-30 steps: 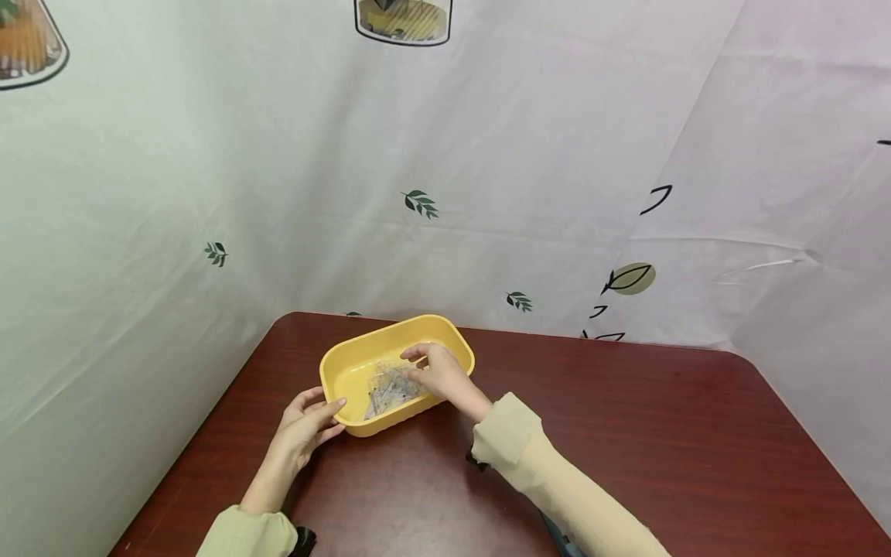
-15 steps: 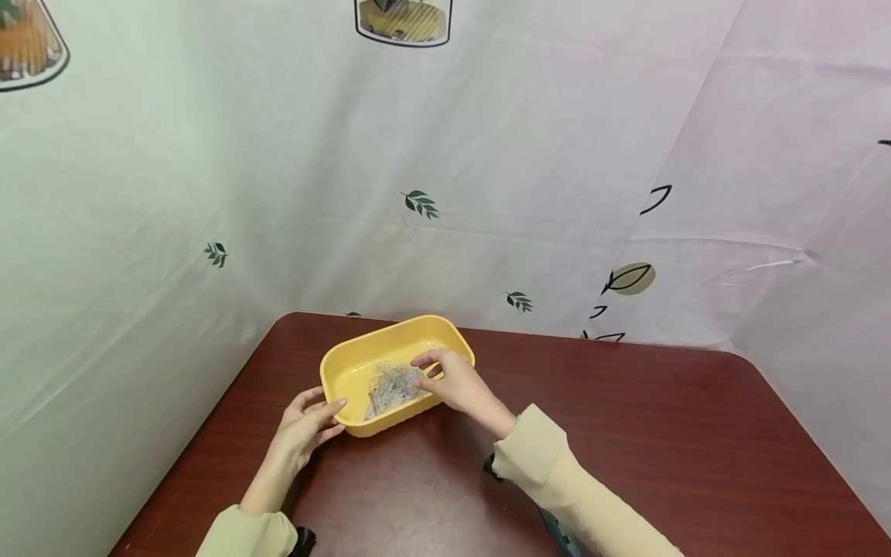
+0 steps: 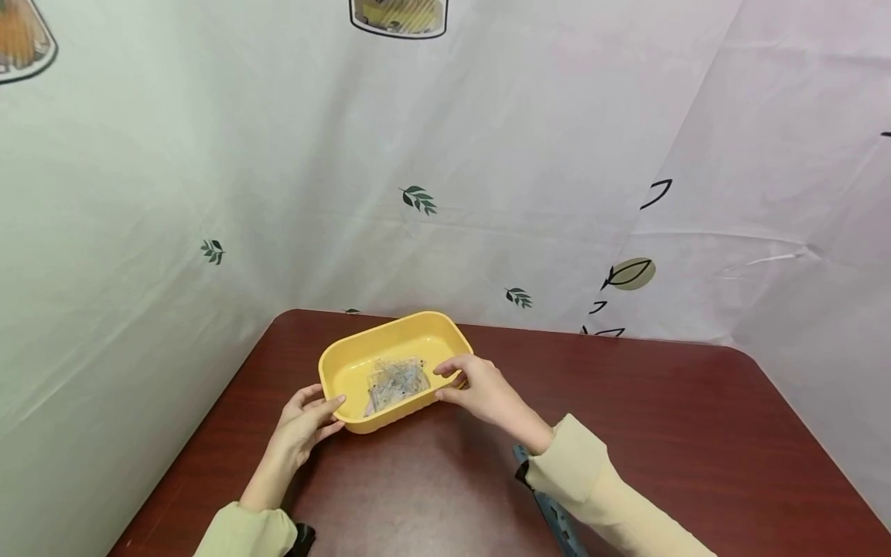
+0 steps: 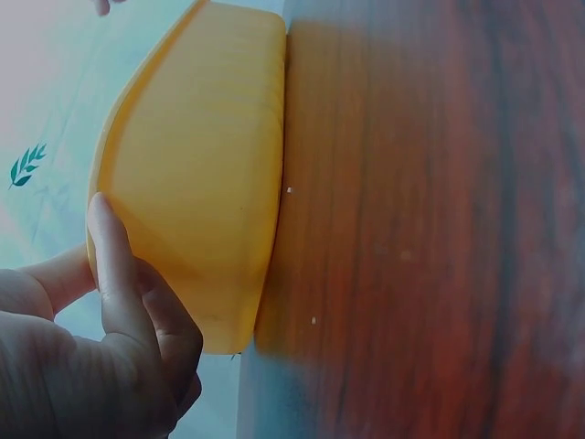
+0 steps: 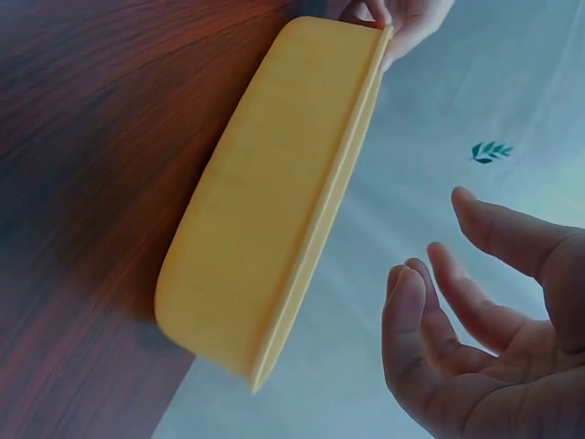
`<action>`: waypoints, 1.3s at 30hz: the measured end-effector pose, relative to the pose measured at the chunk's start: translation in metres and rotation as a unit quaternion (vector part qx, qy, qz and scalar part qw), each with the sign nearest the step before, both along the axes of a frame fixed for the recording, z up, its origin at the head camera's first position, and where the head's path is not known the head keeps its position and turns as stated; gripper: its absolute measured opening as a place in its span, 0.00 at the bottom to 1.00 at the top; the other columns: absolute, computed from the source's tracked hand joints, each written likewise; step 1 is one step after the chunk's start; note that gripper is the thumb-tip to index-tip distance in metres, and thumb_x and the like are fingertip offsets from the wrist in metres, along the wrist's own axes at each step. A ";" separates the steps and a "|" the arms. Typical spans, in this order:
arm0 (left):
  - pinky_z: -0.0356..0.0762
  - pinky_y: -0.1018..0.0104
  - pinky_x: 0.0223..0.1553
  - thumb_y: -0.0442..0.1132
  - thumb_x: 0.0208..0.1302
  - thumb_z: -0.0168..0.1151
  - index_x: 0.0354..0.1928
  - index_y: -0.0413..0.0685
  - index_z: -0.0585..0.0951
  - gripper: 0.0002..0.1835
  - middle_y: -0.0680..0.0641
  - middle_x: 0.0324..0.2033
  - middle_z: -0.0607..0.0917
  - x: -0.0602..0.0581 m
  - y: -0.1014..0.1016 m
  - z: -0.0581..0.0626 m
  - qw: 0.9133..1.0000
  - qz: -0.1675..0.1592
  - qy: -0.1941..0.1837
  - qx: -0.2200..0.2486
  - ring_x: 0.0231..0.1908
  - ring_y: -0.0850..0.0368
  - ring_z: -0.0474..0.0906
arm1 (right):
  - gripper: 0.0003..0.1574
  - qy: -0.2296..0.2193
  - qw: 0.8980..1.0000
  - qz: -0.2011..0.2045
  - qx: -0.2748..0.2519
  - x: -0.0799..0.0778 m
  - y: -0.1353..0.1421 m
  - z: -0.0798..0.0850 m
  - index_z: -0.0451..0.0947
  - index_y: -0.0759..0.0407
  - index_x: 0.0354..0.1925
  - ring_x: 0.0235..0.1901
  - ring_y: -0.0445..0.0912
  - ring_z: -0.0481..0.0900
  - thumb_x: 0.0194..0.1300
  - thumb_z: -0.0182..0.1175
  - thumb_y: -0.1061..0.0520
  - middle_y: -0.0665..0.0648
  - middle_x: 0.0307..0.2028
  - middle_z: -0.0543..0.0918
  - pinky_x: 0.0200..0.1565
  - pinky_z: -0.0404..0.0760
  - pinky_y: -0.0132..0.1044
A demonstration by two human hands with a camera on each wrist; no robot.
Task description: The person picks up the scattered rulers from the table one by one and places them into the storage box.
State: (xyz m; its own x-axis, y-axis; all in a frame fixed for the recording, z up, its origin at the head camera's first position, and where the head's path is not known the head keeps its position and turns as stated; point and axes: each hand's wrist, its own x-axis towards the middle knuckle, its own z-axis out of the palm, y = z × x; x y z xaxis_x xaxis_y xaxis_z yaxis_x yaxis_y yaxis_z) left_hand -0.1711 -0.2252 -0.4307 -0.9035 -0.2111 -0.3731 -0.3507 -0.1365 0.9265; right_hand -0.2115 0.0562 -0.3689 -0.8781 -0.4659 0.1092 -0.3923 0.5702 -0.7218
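Observation:
A yellow rectangular tray [image 3: 390, 337] stands at the far left of the table, turned at a slant. Inside it lies a loose heap of clear, crinkled plastic bits with greyish contents [image 3: 398, 382]; what exactly they are is too small to tell. My left hand [image 3: 302, 425] grips the tray's left end, thumb over the rim and fingers against the outside wall [image 4: 201, 165]. Over the tray's right front corner hovers my right hand [image 3: 480, 391]. Its loosely bent fingers [image 5: 416, 329] and thumb stand apart, with nothing between them and a gap to the rim.
A flat blue-grey strip with holes [image 3: 557, 518] lies on the dark red wooden table [image 3: 661, 418], partly under the right forearm. White cloth with leaf prints [image 3: 543, 155] hangs behind the table and along both sides.
My right hand has drawn back from above the plastic heap, rightward and toward me, to the tray's right corner. The left hand and the tray hold their place. More of the blue-grey strip shows.

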 end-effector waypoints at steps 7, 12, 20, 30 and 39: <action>0.84 0.75 0.32 0.34 0.64 0.61 0.70 0.37 0.49 0.40 0.52 0.39 0.74 0.000 -0.001 -0.001 1.000 -0.001 -0.002 0.001 0.27 0.66 0.75 | 0.19 -0.006 1.000 -0.012 0.007 0.011 0.018 -0.005 0.81 0.61 0.46 0.37 0.45 0.80 0.56 0.70 0.60 0.54 0.42 0.83 0.39 0.82 0.35; 0.84 0.75 0.32 0.34 0.64 0.61 0.70 0.38 0.49 0.40 0.53 0.38 0.75 0.000 -0.001 -0.001 1.000 -0.002 -0.002 0.001 0.26 0.66 0.75 | 0.18 -0.014 0.999 -0.016 0.024 0.017 0.033 -0.012 0.81 0.58 0.46 0.37 0.45 0.79 0.55 0.71 0.59 0.56 0.43 0.84 0.38 0.81 0.35; 0.84 0.75 0.32 0.34 0.64 0.61 0.70 0.38 0.49 0.40 0.53 0.37 0.75 -0.001 -0.002 -0.002 1.000 -0.004 0.000 0.003 0.26 0.66 0.76 | 0.22 -0.007 0.999 -0.016 0.038 0.020 0.064 -0.024 0.81 0.61 0.46 0.34 0.44 0.77 0.52 0.73 0.59 0.59 0.39 0.83 0.35 0.79 0.30; 0.84 0.75 0.31 0.33 0.64 0.61 0.70 0.38 0.49 0.39 0.54 0.36 0.75 -0.001 -0.001 -0.001 1.000 -0.001 0.000 0.007 0.25 0.67 0.75 | 0.29 -0.049 0.991 -0.068 0.107 0.027 0.092 -0.040 0.80 0.61 0.46 0.32 0.41 0.76 0.45 0.77 0.54 0.52 0.33 0.81 0.33 0.75 0.33; 0.84 0.75 0.31 0.33 0.64 0.61 0.70 0.38 0.50 0.39 0.54 0.36 0.74 0.000 0.000 0.000 1.000 0.001 0.000 0.005 0.25 0.67 0.75 | 0.31 -0.068 0.982 -0.096 0.150 0.037 0.107 -0.058 0.79 0.60 0.41 0.30 0.41 0.73 0.38 0.80 0.53 0.50 0.30 0.78 0.34 0.75 0.37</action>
State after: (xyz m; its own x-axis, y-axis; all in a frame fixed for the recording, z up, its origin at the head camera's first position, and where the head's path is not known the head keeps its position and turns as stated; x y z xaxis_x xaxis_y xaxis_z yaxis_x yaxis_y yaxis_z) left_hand -0.1713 -0.2254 -0.4307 -0.9033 -0.2087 -0.3747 -0.3500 -0.1465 0.9252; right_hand -0.1742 0.1636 -0.4272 -0.9497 -0.2835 -0.1328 -0.1679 0.8193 -0.5482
